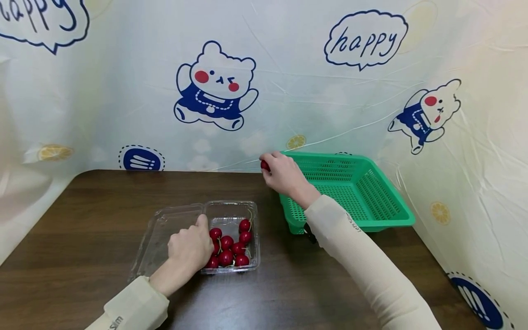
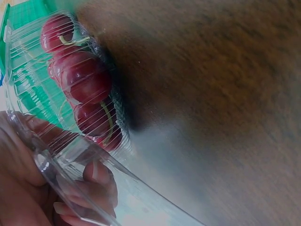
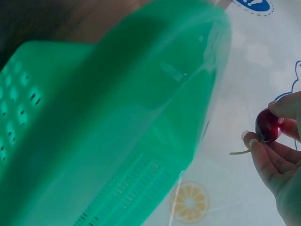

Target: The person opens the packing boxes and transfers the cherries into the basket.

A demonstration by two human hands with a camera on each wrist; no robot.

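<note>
A dark red cherry (image 1: 265, 165) is pinched between the thumb and fingers of my right hand (image 1: 282, 173). Its green stem shows in the right wrist view, hanging past the fingertips (image 3: 254, 142). This hand is up over the left back corner of a green plastic basket (image 1: 342, 201). My left hand (image 1: 190, 247) grips the hinge side of a clear plastic box (image 1: 231, 223), with fingers curled about its edge. Several cherries (image 1: 226, 258) with stems lie inside the box, mostly toward its near side. The left wrist view shows them through the ribbed wall.
The box's clear lid (image 1: 162, 236) lies folded open to the left on the dark wooden table (image 1: 103, 215). Behind the table hangs a printed cloth (image 1: 288, 78) with bears and lettering; it also runs down the right side, close to the basket.
</note>
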